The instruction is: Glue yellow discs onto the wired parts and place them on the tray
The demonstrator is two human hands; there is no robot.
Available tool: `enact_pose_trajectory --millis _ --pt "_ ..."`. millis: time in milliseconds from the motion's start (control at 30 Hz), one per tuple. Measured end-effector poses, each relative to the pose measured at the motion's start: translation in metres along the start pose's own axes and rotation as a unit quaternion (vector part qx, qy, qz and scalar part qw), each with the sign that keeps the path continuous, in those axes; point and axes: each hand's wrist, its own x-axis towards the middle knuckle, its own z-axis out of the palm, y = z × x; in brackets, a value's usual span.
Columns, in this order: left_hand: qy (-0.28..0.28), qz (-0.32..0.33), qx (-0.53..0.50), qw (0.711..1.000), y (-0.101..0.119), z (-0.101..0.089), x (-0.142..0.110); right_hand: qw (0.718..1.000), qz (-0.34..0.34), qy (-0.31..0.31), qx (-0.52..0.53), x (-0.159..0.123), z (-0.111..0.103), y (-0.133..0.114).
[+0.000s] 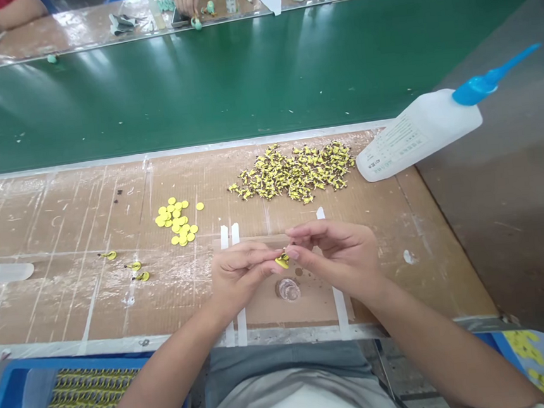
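as the left hand point(243, 276) and right hand point(336, 255) meet above a taped pad point(319, 308), a small yellow piece point(283, 261) sits pinched between their fingertips, both grips closed on it, a clear round disc point(288, 289) lying just below on the pad, with loose yellow discs point(174, 221) off to the left, a heap of yellow-and-dark pieces point(291, 174) ahead and a white squeeze bottle point(418, 134) with a blue nozzle farther right
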Motion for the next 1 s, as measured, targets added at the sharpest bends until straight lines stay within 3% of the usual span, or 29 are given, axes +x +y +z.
enact_pose_trajectory --millis 433,700,1000 --pt "-0.027 0.2 0.12 0.972 -0.012 -0.006 -0.001 0.998 0.05 -0.031 0.017 0.0 -0.001 -0.003" --pt "-0.085 0.21 0.173 0.959 -0.012 -0.006 -0.001 0.998 0.052 -0.042 0.014 0.001 0.0 -0.006" --pt "-0.089 0.225 0.161 0.957 -0.006 -0.005 -0.002 0.997 0.037 -0.068 0.02 -0.003 -0.001 -0.005"
